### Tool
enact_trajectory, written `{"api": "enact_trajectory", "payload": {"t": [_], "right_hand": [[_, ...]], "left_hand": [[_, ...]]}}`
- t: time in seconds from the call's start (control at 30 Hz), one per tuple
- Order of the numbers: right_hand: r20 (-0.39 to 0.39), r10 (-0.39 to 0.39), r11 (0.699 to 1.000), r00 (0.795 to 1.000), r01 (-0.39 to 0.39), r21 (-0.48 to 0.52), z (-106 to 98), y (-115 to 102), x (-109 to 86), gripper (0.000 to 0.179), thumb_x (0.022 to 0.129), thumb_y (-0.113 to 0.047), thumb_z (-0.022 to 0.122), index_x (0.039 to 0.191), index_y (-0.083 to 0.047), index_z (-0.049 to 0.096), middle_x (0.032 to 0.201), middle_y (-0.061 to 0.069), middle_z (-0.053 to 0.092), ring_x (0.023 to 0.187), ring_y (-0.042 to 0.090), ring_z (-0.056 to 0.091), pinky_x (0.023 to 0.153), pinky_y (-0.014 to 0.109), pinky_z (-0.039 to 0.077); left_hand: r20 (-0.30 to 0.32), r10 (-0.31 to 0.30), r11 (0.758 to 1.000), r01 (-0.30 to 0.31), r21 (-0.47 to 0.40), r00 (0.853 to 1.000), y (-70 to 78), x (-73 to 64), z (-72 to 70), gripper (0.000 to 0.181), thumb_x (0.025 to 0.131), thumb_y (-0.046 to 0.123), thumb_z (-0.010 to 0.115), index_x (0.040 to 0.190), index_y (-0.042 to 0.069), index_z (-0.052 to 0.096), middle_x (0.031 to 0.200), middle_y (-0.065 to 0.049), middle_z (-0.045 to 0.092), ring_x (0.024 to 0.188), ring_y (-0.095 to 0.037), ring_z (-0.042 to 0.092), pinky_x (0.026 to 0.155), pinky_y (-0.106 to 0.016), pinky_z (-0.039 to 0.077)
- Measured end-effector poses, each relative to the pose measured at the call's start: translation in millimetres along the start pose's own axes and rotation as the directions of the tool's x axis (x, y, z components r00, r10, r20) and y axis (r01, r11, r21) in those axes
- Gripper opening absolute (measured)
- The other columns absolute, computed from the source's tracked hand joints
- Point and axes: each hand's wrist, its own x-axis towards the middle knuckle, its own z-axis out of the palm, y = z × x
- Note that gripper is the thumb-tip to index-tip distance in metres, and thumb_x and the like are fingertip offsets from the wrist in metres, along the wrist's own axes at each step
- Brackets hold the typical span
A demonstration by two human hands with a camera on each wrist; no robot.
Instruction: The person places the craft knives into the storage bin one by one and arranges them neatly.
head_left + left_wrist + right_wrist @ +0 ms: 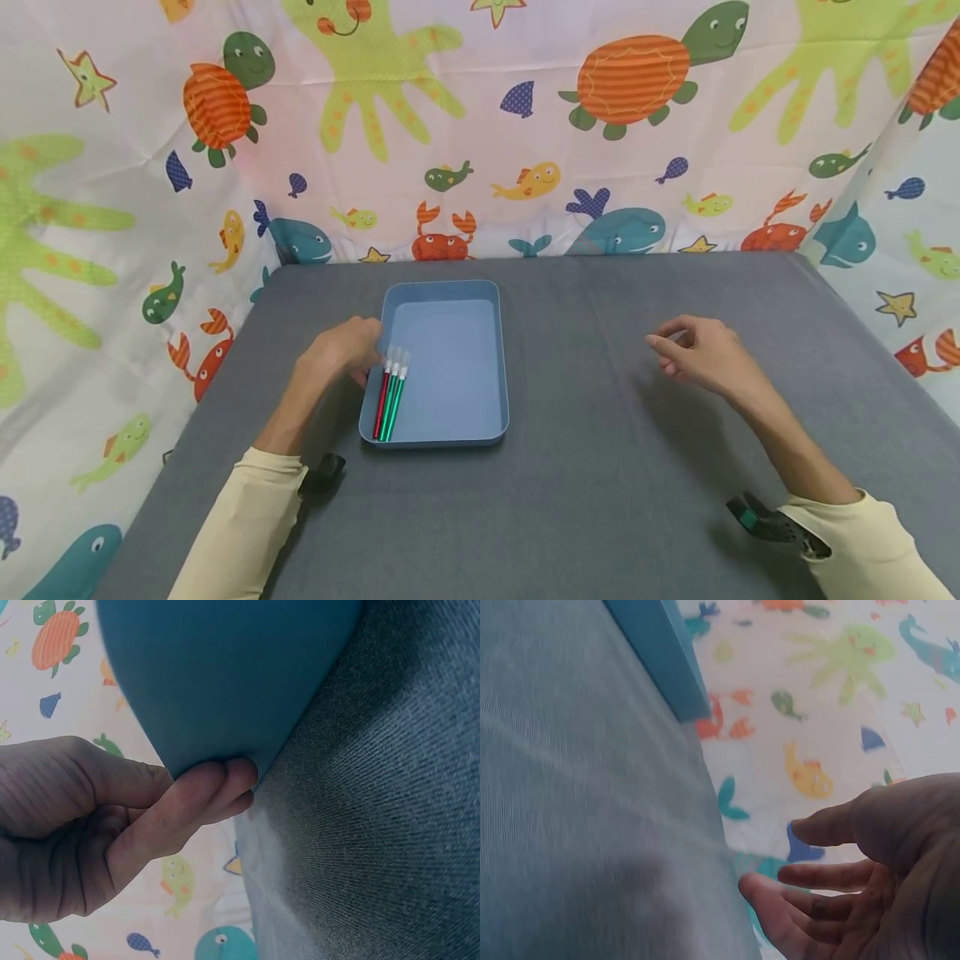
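Observation:
A shallow blue tray lies on the grey cloth, left of centre in the head view. My left hand is at its left side; in the left wrist view the thumb and fingers pinch the wall of the tray. Inside the tray, along its left edge, lie several slim pens with clear caps, a red pen and green pens side by side. My right hand hovers over the cloth right of the tray, fingers loosely bent with nothing between them, also seen as the right hand in the right wrist view.
Grey cloth covers the table. A curtain printed with sea animals stands along the back and both sides. Each wrist carries a small black device near its cream sleeve.

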Motion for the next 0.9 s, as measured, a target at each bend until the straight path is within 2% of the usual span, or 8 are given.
{"api": "enact_trajectory", "payload": {"t": [0.23,0.37,0.5,0.73,0.9], "right_hand": [[-0.128,0.082,0.988,0.988,-0.098,-0.12,-15.1,32.0,-3.1,0.046,0.105,-0.033,0.061,0.124,0.008,0.064,0.1,0.029,0.073,0.079,0.027,0.068,0.061,0.031,0.049],[-0.218,0.128,0.97,0.967,-0.168,-0.175,-21.5,46.1,-3.0,0.043,0.104,-0.027,0.06,0.123,0.012,0.063,0.108,0.036,0.069,0.085,0.04,0.067,0.063,0.04,0.051],[-0.278,0.174,0.947,0.945,-0.238,-0.216,-29.7,56.5,0.0,0.038,0.101,-0.02,0.059,0.12,0.013,0.063,0.111,0.039,0.066,0.09,0.048,0.065,0.064,0.047,0.047],[-0.23,0.198,0.941,0.953,-0.25,-0.229,-33.8,72.7,3.8,0.029,0.094,-0.013,0.065,0.107,0.013,0.07,0.102,0.035,0.069,0.084,0.043,0.063,0.065,0.049,0.043],[-0.189,0.216,0.94,0.958,-0.257,-0.226,-31.7,79.4,5.2,0.03,0.095,-0.015,0.067,0.106,0.013,0.072,0.098,0.032,0.07,0.081,0.038,0.062,0.065,0.049,0.041]], "left_hand": [[-0.001,-0.008,1.0,0.008,0.005,1.0,-2.7,0.5,0.6,0.042,0.103,0.01,0.065,0.139,-0.009,0.053,0.115,-0.022,0.067,0.084,-0.022,0.074,0.086,-0.039,0.063],[0.002,-0.015,1.0,0.015,0.0,1.0,-3.9,0.8,0.9,0.043,0.103,0.011,0.066,0.139,-0.008,0.053,0.117,-0.022,0.067,0.087,-0.023,0.073,0.087,-0.039,0.063],[0.004,-0.011,1.0,0.012,-0.004,1.0,-4.9,2.4,2.2,0.043,0.102,0.011,0.066,0.139,-0.008,0.053,0.118,-0.022,0.067,0.087,-0.022,0.074,0.086,-0.038,0.063],[0.012,-0.002,1.0,0.002,0.004,1.0,-4.2,3.5,1.1,0.042,0.102,0.012,0.067,0.137,-0.007,0.054,0.114,-0.021,0.068,0.085,-0.022,0.074,0.087,-0.039,0.063],[0.018,0.001,1.0,-0.001,0.014,1.0,-3.6,2.9,-0.6,0.041,0.103,0.012,0.065,0.137,-0.007,0.054,0.114,-0.02,0.068,0.085,-0.021,0.074,0.092,-0.042,0.061]]}}
